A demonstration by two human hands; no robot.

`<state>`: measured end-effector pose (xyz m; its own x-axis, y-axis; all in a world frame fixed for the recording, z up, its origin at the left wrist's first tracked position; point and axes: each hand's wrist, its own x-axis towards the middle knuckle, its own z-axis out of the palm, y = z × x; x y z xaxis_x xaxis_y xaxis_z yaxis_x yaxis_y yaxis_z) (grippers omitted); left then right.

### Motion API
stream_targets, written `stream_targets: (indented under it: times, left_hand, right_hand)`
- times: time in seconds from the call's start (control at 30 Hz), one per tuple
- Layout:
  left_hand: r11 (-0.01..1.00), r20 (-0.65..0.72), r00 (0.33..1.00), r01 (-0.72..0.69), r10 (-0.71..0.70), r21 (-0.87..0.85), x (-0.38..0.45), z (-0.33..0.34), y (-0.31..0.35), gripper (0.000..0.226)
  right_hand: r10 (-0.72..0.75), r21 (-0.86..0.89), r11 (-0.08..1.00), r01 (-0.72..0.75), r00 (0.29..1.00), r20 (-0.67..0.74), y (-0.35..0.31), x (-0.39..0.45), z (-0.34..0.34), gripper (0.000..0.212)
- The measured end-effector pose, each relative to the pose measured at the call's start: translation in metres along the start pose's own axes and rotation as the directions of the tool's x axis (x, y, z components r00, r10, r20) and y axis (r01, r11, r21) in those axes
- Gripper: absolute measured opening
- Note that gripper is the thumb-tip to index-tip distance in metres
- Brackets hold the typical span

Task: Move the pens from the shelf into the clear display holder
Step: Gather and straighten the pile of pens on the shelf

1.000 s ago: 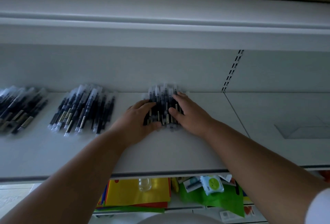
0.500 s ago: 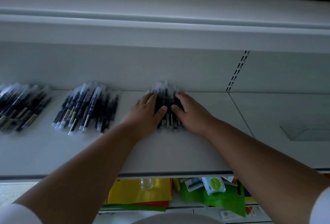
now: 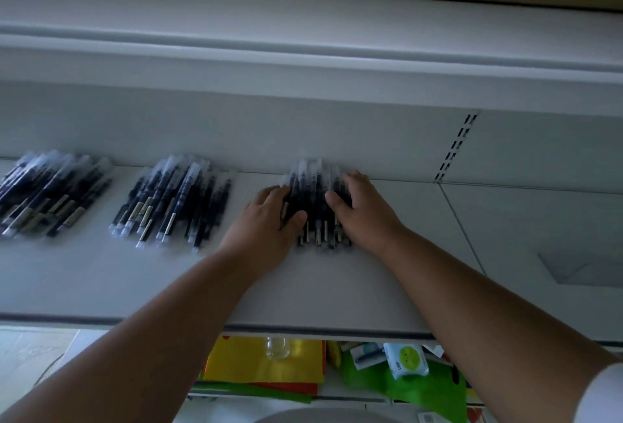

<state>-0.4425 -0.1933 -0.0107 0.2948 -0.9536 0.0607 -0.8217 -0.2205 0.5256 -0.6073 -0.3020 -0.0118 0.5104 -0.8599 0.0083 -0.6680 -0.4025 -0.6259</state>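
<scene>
Head view is showing both hands pressing in on a bundle of dark pens [image 3: 317,206] lying on the white shelf [image 3: 168,281]. Left hand [image 3: 266,223] is cupping the bundle's left side, its fingers [image 3: 273,191] curling against the pens and the thumb lying across the front of them. Right hand [image 3: 365,211] is closing on the right side, its fingers [image 3: 354,178] bending over the top of the bundle and the thumb pressing into the middle. Pens are pointing toward the back wall, their clear caps at the far end and pale labels showing at the near end between the two wrists. A second pile of pens [image 3: 175,200] is lying well to the left on the same shelf, and a third pile [image 3: 50,193] is sitting further left near the edge of view. A clear display holder [image 3: 583,271] is resting on the shelf far to the right, faint and hard to make out. Below the shelf, yellow paper [image 3: 263,362] and green paper [image 3: 421,389] are showing
</scene>
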Motion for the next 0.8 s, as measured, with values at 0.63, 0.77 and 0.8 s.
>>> stream_targets:
  times: [0.63,0.77,0.8]
  left_hand:
    - [0.985,-0.074,0.992,-0.089,0.1,0.148,-0.027,-0.064,-0.046,0.058]
    - [0.98,-0.053,0.997,-0.051,0.062,0.193,-0.02,-0.084,-0.073,0.061]
    - [0.98,-0.038,0.997,-0.056,0.065,0.192,-0.02,-0.087,-0.079,0.061]
  right_hand:
    - [-0.008,-0.05,0.999,0.01,0.999,0.033,-0.048,0.002,0.036,0.081]
    - [0.038,-0.089,0.995,-0.033,0.998,0.054,-0.054,-0.002,0.042,0.09]
    - [0.058,-0.104,0.993,-0.052,0.997,0.05,-0.056,-0.003,0.044,0.092]
